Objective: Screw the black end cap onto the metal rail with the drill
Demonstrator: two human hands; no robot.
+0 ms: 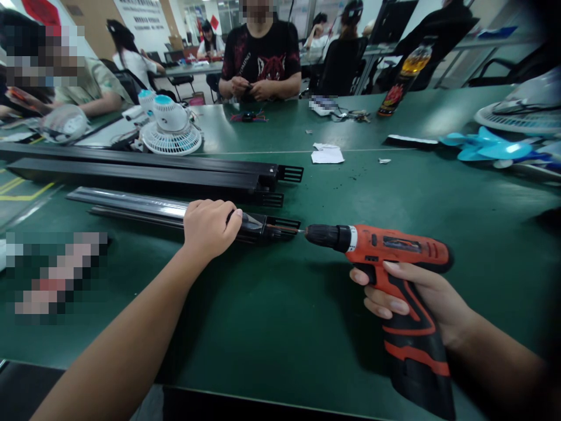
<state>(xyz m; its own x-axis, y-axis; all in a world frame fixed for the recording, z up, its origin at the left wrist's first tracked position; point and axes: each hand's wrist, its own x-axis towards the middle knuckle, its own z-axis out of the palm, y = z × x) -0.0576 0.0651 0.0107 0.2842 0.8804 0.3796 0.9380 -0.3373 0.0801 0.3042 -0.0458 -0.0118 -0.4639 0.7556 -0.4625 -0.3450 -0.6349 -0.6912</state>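
Observation:
My right hand (421, 292) is wrapped round the handle of an orange and black cordless drill (403, 248), a finger at its trigger. The drill points left, and its thin bit (300, 231) reaches the slotted end bracket (284, 227) of a long black housing (131, 206). Whether the bit touches a screw there is too small to tell. My left hand (211, 227) grips the housing near that end, closed over its top. Part of the housing is hidden under my fingers.
Two more long black housings (131, 174) lie just behind. White fan parts (170, 126), a drink bottle (405, 76), scraps of white paper (327, 154) and blue fan blades (491, 146) are farther back on the green table (272, 327). A person (263, 58) sits opposite.

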